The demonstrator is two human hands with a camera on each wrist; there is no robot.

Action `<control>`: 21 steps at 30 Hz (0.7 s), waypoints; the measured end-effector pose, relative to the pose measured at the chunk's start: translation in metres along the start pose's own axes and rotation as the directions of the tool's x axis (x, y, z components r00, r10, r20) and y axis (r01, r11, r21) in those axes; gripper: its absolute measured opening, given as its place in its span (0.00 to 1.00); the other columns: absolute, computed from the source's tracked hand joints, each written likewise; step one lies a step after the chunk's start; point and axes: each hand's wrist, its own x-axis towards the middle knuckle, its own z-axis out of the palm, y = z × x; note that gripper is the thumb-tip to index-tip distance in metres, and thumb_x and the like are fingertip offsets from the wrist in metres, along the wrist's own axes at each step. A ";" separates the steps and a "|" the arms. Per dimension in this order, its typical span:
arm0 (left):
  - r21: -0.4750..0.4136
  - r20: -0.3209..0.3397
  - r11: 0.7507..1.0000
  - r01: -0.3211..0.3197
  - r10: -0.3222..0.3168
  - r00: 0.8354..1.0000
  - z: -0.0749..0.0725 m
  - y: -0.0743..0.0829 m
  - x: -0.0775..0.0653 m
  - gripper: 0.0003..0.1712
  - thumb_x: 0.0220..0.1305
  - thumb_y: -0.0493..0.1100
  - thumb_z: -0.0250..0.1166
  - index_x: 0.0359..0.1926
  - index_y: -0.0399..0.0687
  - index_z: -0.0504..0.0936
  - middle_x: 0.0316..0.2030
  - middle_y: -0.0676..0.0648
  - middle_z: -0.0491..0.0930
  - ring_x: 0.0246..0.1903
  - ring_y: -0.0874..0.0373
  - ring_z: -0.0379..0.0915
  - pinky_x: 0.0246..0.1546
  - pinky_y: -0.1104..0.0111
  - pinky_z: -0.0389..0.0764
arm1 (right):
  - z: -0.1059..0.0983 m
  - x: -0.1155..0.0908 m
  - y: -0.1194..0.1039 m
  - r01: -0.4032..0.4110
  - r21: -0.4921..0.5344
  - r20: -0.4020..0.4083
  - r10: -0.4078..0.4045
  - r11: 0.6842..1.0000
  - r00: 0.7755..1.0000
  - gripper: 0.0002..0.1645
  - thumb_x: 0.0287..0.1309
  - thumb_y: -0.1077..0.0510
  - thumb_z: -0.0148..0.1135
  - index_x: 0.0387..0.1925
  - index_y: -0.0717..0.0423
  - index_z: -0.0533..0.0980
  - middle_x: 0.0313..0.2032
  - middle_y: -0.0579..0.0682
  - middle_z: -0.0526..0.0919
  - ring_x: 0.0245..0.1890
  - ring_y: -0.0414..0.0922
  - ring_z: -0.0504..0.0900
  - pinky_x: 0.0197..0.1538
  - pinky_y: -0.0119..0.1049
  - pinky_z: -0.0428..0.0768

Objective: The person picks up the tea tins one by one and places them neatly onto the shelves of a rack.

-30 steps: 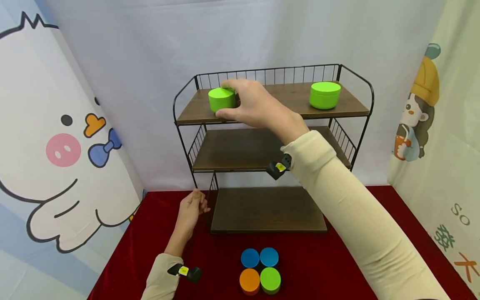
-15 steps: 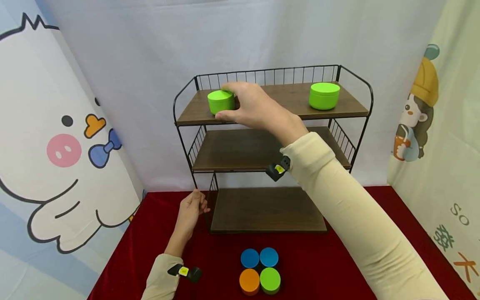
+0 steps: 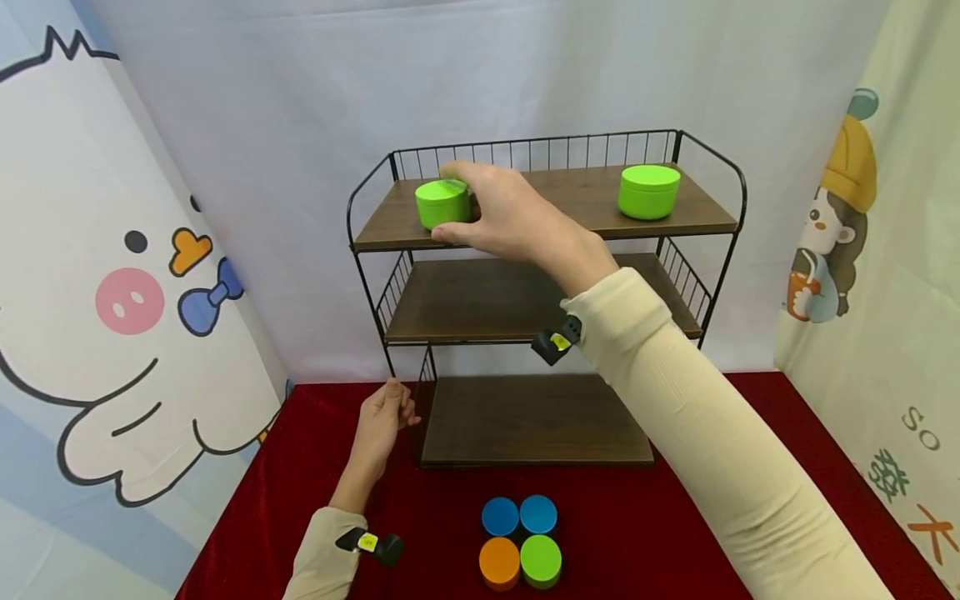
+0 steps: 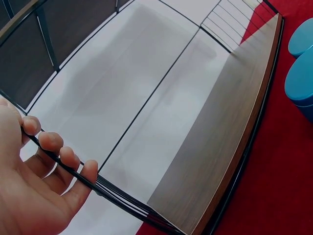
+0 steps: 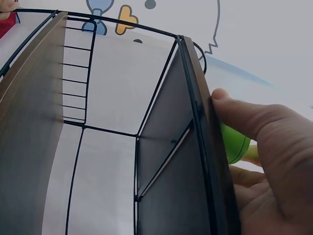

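My right hand [image 3: 506, 208] reaches to the left end of the top shelf and holds a round green lidded box [image 3: 441, 205], thumb in front and fingers behind it. In the right wrist view the thumb lies by the shelf's front edge, and the green box [image 5: 234, 144] is partly hidden behind the board and hand. Lower left, my left hand [image 3: 380, 421] grips the black metal frame of the three-tier shelf rack; in the left wrist view its fingers [image 4: 68, 159] curl round the thin bar. Another green box [image 3: 649, 192] stands at the top shelf's right end.
Two blue boxes [image 3: 500, 517], an orange box [image 3: 499, 562] and a green box [image 3: 541, 561] stand close together on the red cloth [image 3: 615, 533] before the rack. The middle shelf [image 3: 480, 300] and bottom shelf [image 3: 536, 421] are wooden boards. Printed curtains hang around.
The camera view shifts very slightly. Both hands and the boxes otherwise stay practically where they were.
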 end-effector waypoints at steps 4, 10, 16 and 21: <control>0.005 -0.005 1.000 -0.001 0.001 1.000 0.000 -0.001 0.001 0.30 0.84 0.55 0.39 0.32 0.34 0.66 0.25 0.46 0.65 0.30 0.57 0.69 0.40 0.67 0.85 | 0.000 -0.005 -0.002 0.003 -0.012 -0.018 -0.003 1.000 1.000 0.37 0.65 0.52 0.71 0.68 0.60 0.66 0.55 0.54 0.79 0.48 0.48 0.80 0.53 0.40 0.81; 0.004 -0.012 1.000 -0.003 0.004 1.000 0.000 -0.002 0.000 0.27 0.85 0.51 0.39 0.31 0.37 0.66 0.25 0.45 0.66 0.29 0.57 0.69 0.40 0.65 0.85 | 0.000 -0.017 -0.004 -0.027 -0.057 -0.074 0.023 0.998 0.997 0.35 0.66 0.53 0.70 0.67 0.62 0.67 0.60 0.57 0.78 0.53 0.51 0.81 0.57 0.43 0.81; 0.002 -0.004 1.000 -0.009 0.009 1.000 -0.001 -0.002 -0.001 0.31 0.84 0.56 0.40 0.32 0.33 0.65 0.25 0.45 0.66 0.30 0.57 0.69 0.40 0.66 0.85 | -0.002 -0.037 -0.004 -0.017 -0.030 -0.110 0.013 0.999 0.994 0.42 0.68 0.53 0.68 0.75 0.62 0.61 0.72 0.58 0.68 0.63 0.54 0.79 0.67 0.45 0.77; -0.007 0.001 1.000 -0.008 0.008 1.000 0.000 -0.002 0.000 0.30 0.84 0.56 0.40 0.32 0.35 0.66 0.26 0.45 0.66 0.30 0.58 0.68 0.40 0.66 0.85 | 0.000 -0.058 -0.001 0.070 -0.051 -0.202 -0.079 0.996 0.976 0.39 0.69 0.55 0.67 0.74 0.64 0.63 0.70 0.60 0.71 0.69 0.54 0.73 0.72 0.45 0.72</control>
